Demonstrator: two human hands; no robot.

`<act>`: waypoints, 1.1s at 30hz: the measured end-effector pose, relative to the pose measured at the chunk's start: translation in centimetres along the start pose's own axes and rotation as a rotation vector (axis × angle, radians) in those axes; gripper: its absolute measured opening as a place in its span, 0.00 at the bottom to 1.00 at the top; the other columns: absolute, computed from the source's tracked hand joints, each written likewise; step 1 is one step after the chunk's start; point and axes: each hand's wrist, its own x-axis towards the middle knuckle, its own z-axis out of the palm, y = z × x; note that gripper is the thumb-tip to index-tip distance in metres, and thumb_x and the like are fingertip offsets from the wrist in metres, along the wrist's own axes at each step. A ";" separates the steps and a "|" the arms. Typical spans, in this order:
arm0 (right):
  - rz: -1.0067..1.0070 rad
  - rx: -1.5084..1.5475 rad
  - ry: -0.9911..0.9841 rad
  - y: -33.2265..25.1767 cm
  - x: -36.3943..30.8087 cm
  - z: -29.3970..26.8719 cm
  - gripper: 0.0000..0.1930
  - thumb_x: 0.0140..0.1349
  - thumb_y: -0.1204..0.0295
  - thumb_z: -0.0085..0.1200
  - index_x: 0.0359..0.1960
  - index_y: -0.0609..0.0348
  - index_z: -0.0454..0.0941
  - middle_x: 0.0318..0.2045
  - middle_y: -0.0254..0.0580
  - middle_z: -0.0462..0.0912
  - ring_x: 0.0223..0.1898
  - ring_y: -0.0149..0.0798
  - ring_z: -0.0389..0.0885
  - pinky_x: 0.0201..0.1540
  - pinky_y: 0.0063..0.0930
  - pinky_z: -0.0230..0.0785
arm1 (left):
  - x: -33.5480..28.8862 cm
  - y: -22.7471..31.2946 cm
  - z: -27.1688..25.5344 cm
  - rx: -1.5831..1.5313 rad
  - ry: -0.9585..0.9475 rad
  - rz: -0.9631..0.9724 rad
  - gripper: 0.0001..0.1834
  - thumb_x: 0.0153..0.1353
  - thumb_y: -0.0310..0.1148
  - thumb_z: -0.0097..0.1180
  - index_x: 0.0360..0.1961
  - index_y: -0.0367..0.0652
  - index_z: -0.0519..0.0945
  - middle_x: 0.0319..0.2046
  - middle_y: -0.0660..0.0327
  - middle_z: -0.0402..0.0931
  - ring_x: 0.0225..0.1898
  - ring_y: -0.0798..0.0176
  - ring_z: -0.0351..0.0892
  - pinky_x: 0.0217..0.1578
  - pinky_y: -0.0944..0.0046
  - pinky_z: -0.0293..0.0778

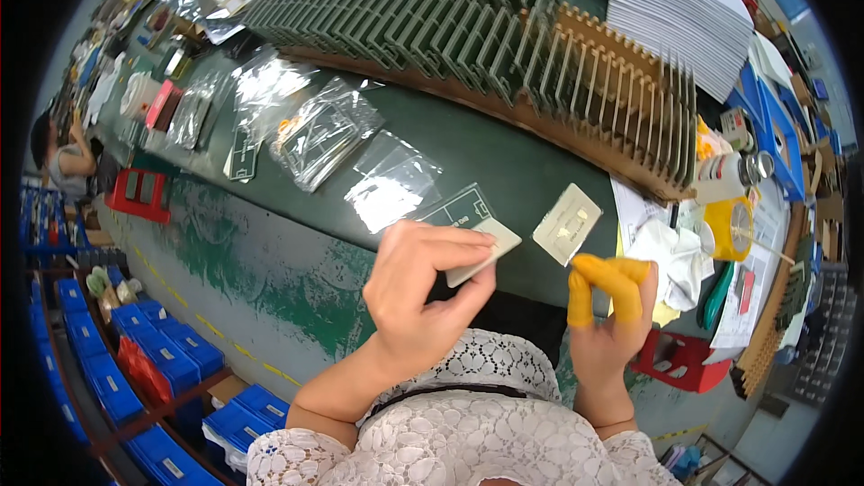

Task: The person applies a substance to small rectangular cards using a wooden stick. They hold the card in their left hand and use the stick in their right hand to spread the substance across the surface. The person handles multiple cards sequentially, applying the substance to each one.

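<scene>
My left hand (423, 283) pinches a pale, flat rectangular plate (486, 254) between thumb and fingers, above the front edge of the green-topped table. Just beyond it, partly covered, lies a dark green circuit board (459, 208) with white outlines. My right hand (612, 306) wears yellow finger covers on several fingers. Its thumb and forefinger come together at the lower corner of a cream rectangular card (568, 224) with faint markings and a glossy patch. Whether that card rests on the table is hard to tell.
Slotted brown racks (630, 99) full of upright green boards cross the back. Clear plastic bags (393, 182) and bagged boards (326, 135) lie left. At right are crumpled white cloth (670, 256), a bottle (724, 175), a yellow container (731, 227) and paper stacks (675, 13).
</scene>
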 end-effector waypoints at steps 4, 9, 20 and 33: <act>0.048 -0.210 -0.068 3.0 -0.2 -0.7 0.13 0.51 0.80 0.65 0.40 0.60 0.82 0.33 0.42 0.74 0.34 0.46 0.70 0.38 0.37 0.59 | -0.4 -0.6 0.2 0.009 0.034 -0.081 0.15 0.45 0.14 0.68 0.32 0.41 0.80 0.33 0.59 0.86 0.33 0.61 0.82 0.38 0.65 0.73; 0.056 -0.323 -0.185 4.3 -0.9 -1.6 0.12 0.52 0.78 0.65 0.39 0.61 0.81 0.32 0.41 0.72 0.34 0.46 0.69 0.38 0.38 0.58 | -0.2 -0.3 0.8 -0.109 0.092 -0.234 0.15 0.46 0.12 0.68 0.32 0.39 0.78 0.33 0.58 0.82 0.32 0.65 0.80 0.36 0.68 0.73; 0.034 -0.322 -0.239 4.7 -1.1 -1.0 0.13 0.51 0.78 0.65 0.40 0.62 0.81 0.33 0.42 0.71 0.34 0.46 0.69 0.38 0.38 0.59 | -0.3 -0.3 0.7 0.012 0.062 -0.115 0.16 0.45 0.12 0.68 0.33 0.40 0.79 0.32 0.59 0.80 0.31 0.64 0.79 0.34 0.68 0.73; 0.135 0.167 -0.052 0.7 -0.1 -1.6 0.14 0.50 0.83 0.67 0.40 0.59 0.84 0.32 0.40 0.76 0.33 0.39 0.72 0.33 0.29 0.66 | -0.5 0.2 0.4 0.146 -0.033 0.098 0.18 0.43 0.12 0.68 0.34 0.40 0.78 0.33 0.58 0.80 0.31 0.61 0.79 0.32 0.67 0.73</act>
